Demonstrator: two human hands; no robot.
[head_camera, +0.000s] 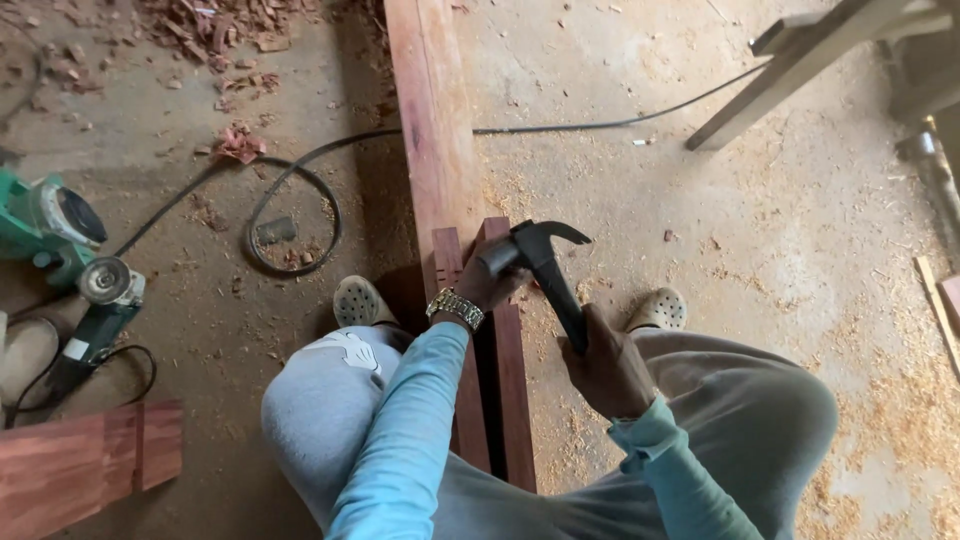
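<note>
A black claw hammer (545, 262) hangs over the end of two reddish wood pieces (505, 340) that run between my knees. My right hand (608, 368) is closed around the hammer's handle. My left hand (488, 280), with a gold watch on the wrist, rests at the top of the wood pieces, right by the hammer's head. A long reddish plank (432, 110) stretches away from them across the dusty floor. What lies under my left palm is hidden.
A green angle grinder (62, 250) lies at the left with its black cable (300, 180) looped across the floor. Wood chips (215, 25) are piled at the top left. Another reddish board (85, 465) sits at the bottom left. A grey timber (790, 70) leans at the top right.
</note>
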